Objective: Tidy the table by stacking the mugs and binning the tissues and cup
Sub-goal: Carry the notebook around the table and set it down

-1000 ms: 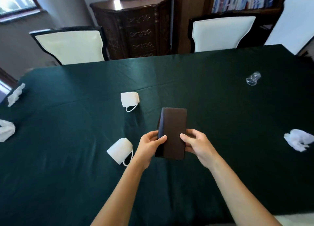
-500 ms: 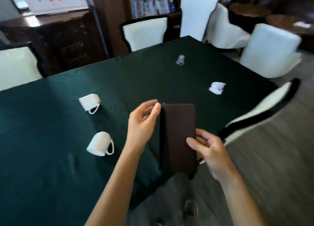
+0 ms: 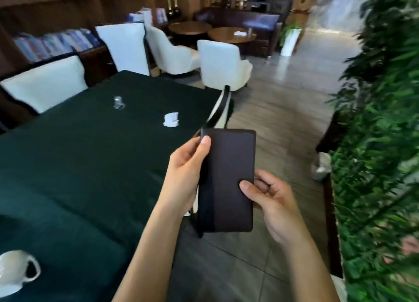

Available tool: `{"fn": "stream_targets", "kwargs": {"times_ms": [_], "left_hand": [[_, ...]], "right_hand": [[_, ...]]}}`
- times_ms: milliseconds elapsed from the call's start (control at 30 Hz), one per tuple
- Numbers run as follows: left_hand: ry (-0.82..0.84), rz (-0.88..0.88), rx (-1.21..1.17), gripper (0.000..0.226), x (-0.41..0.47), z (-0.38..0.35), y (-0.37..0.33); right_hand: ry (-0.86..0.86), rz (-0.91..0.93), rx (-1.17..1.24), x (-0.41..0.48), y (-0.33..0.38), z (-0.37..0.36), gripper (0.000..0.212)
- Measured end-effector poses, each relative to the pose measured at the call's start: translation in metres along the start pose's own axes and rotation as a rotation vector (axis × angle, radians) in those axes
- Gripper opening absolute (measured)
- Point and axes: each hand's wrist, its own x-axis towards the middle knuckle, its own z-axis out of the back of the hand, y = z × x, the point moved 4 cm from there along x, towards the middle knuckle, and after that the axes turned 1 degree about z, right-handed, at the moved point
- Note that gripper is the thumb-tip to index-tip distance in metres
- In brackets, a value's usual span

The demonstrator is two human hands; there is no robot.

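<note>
Both hands hold a dark brown folder (image 3: 229, 179) upright over the floor (image 3: 272, 120), just off the table (image 3: 68, 165) edge. The left hand (image 3: 183, 177) has its thumb on the folder's upper left edge and its fingers (image 3: 205, 141) clamped around that side. The right hand (image 3: 271, 202) pinches the right edge lower down, thumb on the front, fingers curled behind. A white mug (image 3: 14, 272) stands on the green cloth at the near left corner of the view, handle to the right. Farther along the table lie a crumpled tissue (image 3: 171, 119) and, well apart from it, a clear plastic cup (image 3: 118, 102). White chairs (image 3: 45, 84) ring the table; leafy plants (image 3: 381, 143) fill the right side
</note>
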Motion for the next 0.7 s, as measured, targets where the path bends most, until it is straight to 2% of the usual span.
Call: {"fn": "stream_targets", "kwargs": {"times_ms": [100, 300, 533, 700], "left_hand": [[0.087, 0.093, -0.022, 0.028, -0.011, -0.065, 0.032], [0.218, 0.22, 0.008, 0.029, -0.03, -0.148, 0.082], [0.296, 0.296, 0.063, 0.039, -0.022, -0.192, 0.109], [0.348, 0.324, 0.1, 0.033, 0.018, -0.205, 0.122]], "right_hand": [[-0.143, 0.04, 0.045, -0.009, 0.021, 0.059, 0.026], [-0.276, 0.111, 0.03, -0.02, 0.055, 0.151, 0.026], [-0.36, 0.126, 0.062, -0.011, 0.067, 0.206, 0.025], [-0.399, 0.1, 0.06, 0.024, 0.066, 0.227, 0.024]]}}
